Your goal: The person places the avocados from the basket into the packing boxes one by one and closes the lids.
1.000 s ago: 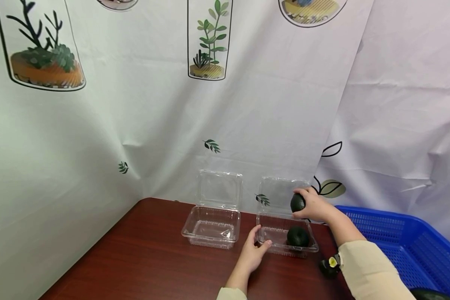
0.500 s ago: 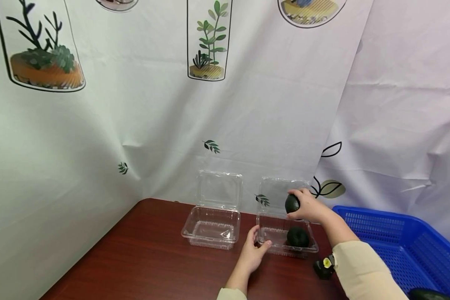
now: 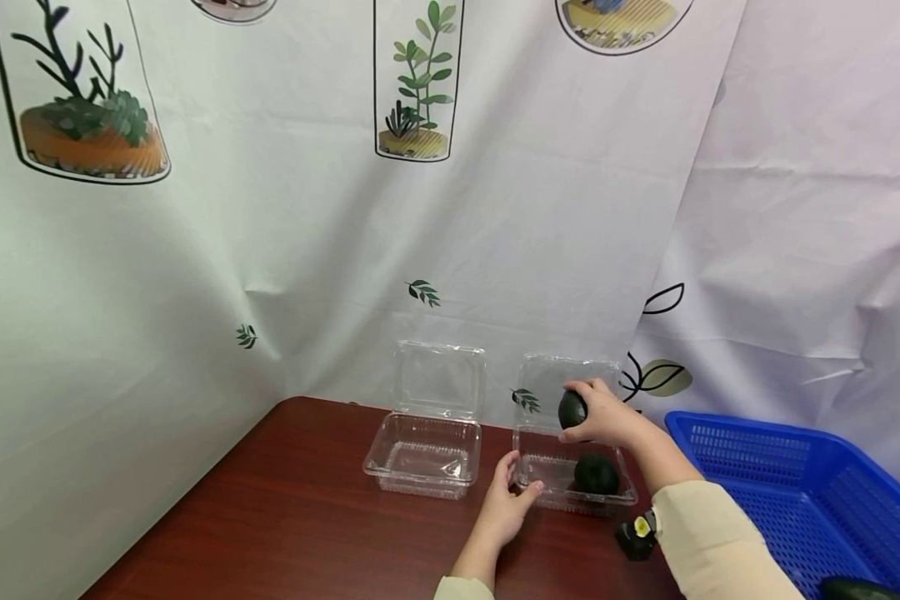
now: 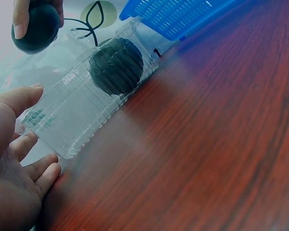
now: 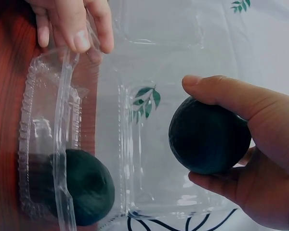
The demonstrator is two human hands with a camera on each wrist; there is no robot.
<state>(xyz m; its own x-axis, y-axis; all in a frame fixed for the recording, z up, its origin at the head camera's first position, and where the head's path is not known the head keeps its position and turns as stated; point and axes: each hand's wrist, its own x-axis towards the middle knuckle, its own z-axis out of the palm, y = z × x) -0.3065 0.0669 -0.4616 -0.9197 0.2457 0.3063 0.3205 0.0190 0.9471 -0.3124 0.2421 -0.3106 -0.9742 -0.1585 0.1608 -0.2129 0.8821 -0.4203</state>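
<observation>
The right hand (image 3: pixel 603 417) grips a dark green avocado (image 3: pixel 572 410), thumb and fingers curled round it, and holds it in the air above the open right clamshell box (image 3: pixel 570 479), in front of that box's raised lid. Inside the box's tray a second avocado (image 3: pixel 596 474) lies at its right end, close against the wall; the left part of the tray holds nothing else. The left hand (image 3: pixel 508 504) rests at the tray's left near corner, at about 9 o'clock from the lying avocado, with fingers relaxed and nearly straight, the fingertips touching the clear plastic rim.

At 9 o'clock from this box, just beside it but apart, stands the left clamshell box (image 3: pixel 423 454), lid up, with nothing in its tray. Both stand on the dark red table (image 3: pixel 292 533) near the printed curtain.

At 3 o'clock from the right box lies a blue plastic basket (image 3: pixel 795 492); a dark green fruit (image 3: pixel 855 589) shows at its near edge, mostly cut off by the frame.
</observation>
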